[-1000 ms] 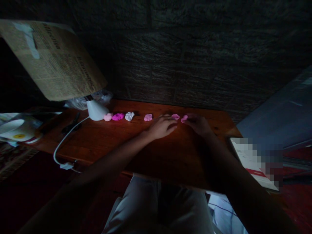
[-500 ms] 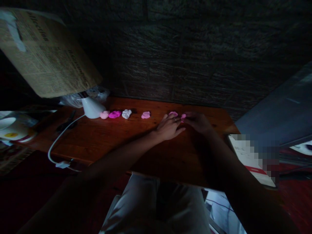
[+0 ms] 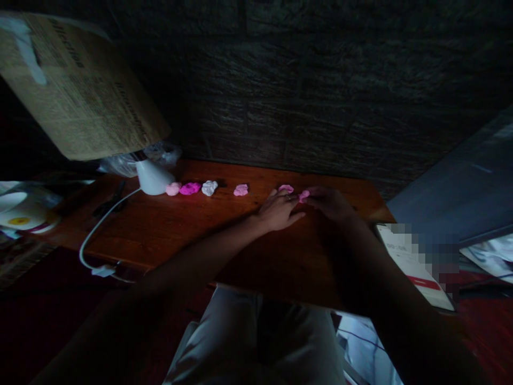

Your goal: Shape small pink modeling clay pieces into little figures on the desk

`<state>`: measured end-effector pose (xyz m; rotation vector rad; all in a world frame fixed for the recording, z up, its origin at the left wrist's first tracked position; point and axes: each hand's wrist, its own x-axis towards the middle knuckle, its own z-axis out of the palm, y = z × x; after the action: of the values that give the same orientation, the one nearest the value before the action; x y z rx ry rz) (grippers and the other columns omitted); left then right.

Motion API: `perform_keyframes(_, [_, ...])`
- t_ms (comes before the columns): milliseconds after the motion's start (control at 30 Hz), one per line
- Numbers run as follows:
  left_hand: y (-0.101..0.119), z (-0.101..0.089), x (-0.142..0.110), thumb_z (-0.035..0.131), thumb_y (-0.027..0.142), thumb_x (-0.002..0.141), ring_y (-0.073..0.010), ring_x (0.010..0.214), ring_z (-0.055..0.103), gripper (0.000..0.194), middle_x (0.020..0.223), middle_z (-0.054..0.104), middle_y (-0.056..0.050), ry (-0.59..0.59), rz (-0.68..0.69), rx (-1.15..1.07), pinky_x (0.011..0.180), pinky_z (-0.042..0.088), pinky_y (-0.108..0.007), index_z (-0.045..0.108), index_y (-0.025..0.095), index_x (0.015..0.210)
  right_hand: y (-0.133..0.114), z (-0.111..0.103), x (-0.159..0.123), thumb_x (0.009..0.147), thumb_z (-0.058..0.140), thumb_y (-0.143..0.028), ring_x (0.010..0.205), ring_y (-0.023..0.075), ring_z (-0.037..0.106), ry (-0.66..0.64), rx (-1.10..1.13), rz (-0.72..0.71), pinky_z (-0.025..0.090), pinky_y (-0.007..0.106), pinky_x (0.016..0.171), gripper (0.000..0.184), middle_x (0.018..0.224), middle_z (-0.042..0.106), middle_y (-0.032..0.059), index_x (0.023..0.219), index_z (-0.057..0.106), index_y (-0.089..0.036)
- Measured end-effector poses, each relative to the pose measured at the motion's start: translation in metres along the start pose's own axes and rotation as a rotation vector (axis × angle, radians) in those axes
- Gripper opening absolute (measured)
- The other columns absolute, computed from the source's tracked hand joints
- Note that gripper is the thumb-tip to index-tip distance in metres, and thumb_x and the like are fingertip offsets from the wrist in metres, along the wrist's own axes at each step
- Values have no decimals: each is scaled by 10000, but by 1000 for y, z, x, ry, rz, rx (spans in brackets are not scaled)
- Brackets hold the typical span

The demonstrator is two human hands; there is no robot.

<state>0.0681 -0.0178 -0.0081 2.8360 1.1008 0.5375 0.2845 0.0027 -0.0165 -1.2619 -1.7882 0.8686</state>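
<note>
Both hands rest at the far side of a reddish wooden table (image 3: 224, 235). My right hand (image 3: 329, 203) pinches a small pink lump (image 3: 303, 195) with curled fingers. My left hand (image 3: 279, 209) lies beside it with fingers bent, its fingertips close to the same lump and to another pink piece (image 3: 286, 188) on the table. A row of lumps lies to the left: a pale pink one (image 3: 241, 190), a white one (image 3: 209, 187), a magenta one (image 3: 189, 188) and a light pink one (image 3: 173, 189).
A white lamp base (image 3: 153, 177) with a paper-covered shade (image 3: 76, 91) stands at the back left, its white cord (image 3: 96, 230) trailing over the table edge. Scissors (image 3: 110, 200) lie left of it. A printed sheet (image 3: 414, 264) lies at the right. A dark brick wall (image 3: 320, 96) stands behind.
My left hand has slid right, up against my right hand and the pink lump. The view has shifted slightly. The row of lumps has stayed put.
</note>
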Motion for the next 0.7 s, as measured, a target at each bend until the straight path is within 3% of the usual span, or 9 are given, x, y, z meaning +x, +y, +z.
perform_keyframes(300, [-1, 5, 1, 494, 469, 1026, -323, 1421, 472, 489, 1371, 683, -133, 21, -3, -15, 1153, 390, -490, 619, 149, 1373, 5, 1, -1, 766, 814, -428, 992, 281, 764, 32, -38, 26, 589, 458, 960, 244, 1004, 815, 28, 955, 779, -278])
perform_keyframes(433, [-10, -10, -6, 500, 429, 1034, -267, 1457, 477, 479, 1481, 614, -123, 5, 41, -51, 1217, 362, -458, 566, 170, 1431, 3, 3, 1, 806, 781, -388, 1038, 276, 757, 66, -58, -15, 574, 440, 991, 190, 1058, 811, 29, 957, 792, -274])
perform_keyframes(567, [-19, -38, -42, 440, 485, 1054, -239, 1513, 426, 525, 1578, 520, -112, -77, 36, -96, 1251, 341, -423, 519, 187, 1479, -1, 8, 5, 853, 737, -350, 1087, 270, 743, 165, -186, -24, 541, 433, 1039, 120, 1096, 810, 16, 930, 806, -289])
perform_keyframes(700, [-24, -52, -87, 376, 573, 1049, -272, 1586, 285, 681, 1673, 345, -177, -83, -106, -69, 1282, 290, -448, 423, 109, 1546, 0, 13, 9, 865, 727, -366, 1120, 275, 728, 214, -318, -28, 544, 431, 1015, 121, 1156, 802, 7, 926, 811, -303])
